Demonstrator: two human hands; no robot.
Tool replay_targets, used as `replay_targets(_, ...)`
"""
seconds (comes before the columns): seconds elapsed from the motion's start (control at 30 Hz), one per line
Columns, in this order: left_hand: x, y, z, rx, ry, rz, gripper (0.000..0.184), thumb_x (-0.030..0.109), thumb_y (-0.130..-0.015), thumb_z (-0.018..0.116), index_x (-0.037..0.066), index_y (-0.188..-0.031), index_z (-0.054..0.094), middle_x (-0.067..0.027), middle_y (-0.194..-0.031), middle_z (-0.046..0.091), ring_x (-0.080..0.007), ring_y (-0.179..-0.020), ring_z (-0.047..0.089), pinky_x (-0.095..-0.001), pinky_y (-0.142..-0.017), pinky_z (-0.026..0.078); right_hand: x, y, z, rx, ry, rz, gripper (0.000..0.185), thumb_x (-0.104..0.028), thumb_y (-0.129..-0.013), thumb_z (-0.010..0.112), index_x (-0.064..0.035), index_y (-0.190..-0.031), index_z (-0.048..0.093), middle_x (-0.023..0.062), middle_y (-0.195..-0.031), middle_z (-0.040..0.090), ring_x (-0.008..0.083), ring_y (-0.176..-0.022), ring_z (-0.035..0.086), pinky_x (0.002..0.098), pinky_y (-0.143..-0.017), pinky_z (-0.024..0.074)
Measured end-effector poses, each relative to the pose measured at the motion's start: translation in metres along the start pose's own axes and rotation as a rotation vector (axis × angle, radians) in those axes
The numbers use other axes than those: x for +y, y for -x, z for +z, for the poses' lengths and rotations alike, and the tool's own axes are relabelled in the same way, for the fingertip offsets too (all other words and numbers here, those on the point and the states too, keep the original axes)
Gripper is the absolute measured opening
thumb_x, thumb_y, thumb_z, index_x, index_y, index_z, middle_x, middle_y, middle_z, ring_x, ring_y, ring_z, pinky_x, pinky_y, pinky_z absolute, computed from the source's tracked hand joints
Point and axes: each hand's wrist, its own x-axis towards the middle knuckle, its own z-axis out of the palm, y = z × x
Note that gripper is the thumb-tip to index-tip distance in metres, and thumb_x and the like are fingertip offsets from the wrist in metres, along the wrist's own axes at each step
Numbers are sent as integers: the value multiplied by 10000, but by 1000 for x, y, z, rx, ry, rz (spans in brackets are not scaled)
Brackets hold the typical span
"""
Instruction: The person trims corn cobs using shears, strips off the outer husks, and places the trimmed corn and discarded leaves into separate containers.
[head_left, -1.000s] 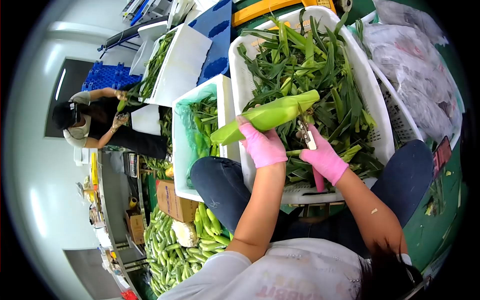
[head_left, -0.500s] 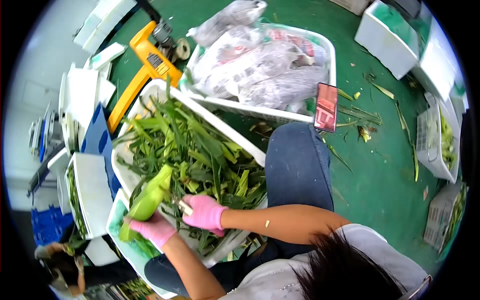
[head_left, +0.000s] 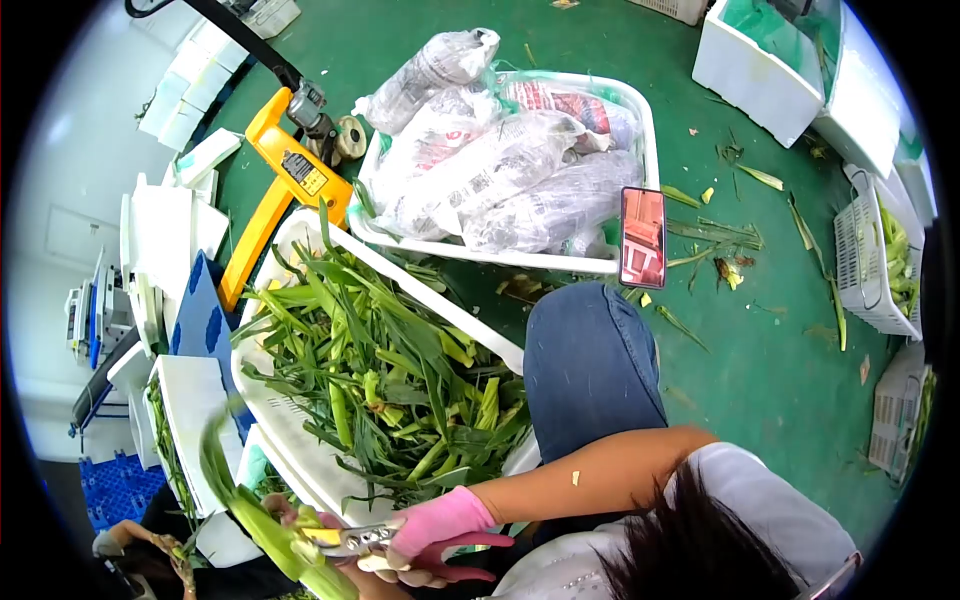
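My right hand (head_left: 440, 525), in a pink glove with bare fingertips, is wrapped round red-handled pruning shears (head_left: 360, 540). The metal blades reach the stalk end of a green corn ear (head_left: 265, 530). My left hand (head_left: 330, 522) grips that ear at the lower left, largely hidden behind it and the shears. A long leaf curls up from the husk. Just beyond both hands, a white crate (head_left: 275, 425) holds a heap of green husks and leaves (head_left: 390, 370).
Plastic-wrapped bundles (head_left: 530, 165) fill another white crate (head_left: 652, 130), with a phone (head_left: 643, 238) at its corner. A yellow pallet jack (head_left: 290, 180) stands at the left. Husk scraps litter the green floor (head_left: 740, 300). Another person's hands (head_left: 175, 550) work at the lower left.
Both hands have moved down toward my lap, with the corn ear and shears. The blades now meet the ear's stalk end. The camera view has shifted slightly.
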Motion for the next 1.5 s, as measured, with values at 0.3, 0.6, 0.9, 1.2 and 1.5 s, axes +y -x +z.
replay_targets(0.3,-40,-5,-25,144,16,-434,600,498,-1018,495,65,-1433,472,-150,-1132,645,-221,-830,600,-338,-649,499,-18,-17,-30,634,1125,-411,271,-247,-862,610,-59,-1056,631,149,-700,666,260,-460,621,369,-369,475)
replay_targets(0.6,3,45,48,33,-188,-375,704,530,-981,490,39,-1479,413,-144,-1066,658,-233,-673,595,-332,-601,479,-51,-17,-114,1366,0,-661,502,-476,-952,460,17,-978,552,197,-840,653,411,-774,709,400,-449,495)
replay_targets(0.9,136,263,-122,353,37,516,631,548,-940,621,140,-1407,506,-128,-1100,667,-283,-868,648,-420,-749,537,15,-28,-48,746,-9,79,458,-375,-919,593,-45,-1237,598,133,-1100,680,342,-1023,636,486,-928,512)
replay_targets(1.2,124,484,-423,1504,796,1186,477,432,-956,628,94,-1288,576,-76,-1265,623,-234,-981,654,-317,-694,601,-2,-32,-85,955,314,190,382,-313,-928,596,-48,-1203,584,108,-1049,662,274,-993,634,482,-978,487)
replay_targets(1.5,243,101,-276,745,-1003,607,250,114,-879,600,10,-1094,672,-86,-922,696,-174,-826,661,-315,-778,540,-3,-14,-115,1098,264,-4,253,-364,-921,684,-123,-989,715,46,-1037,727,272,-982,649,462,-892,506)
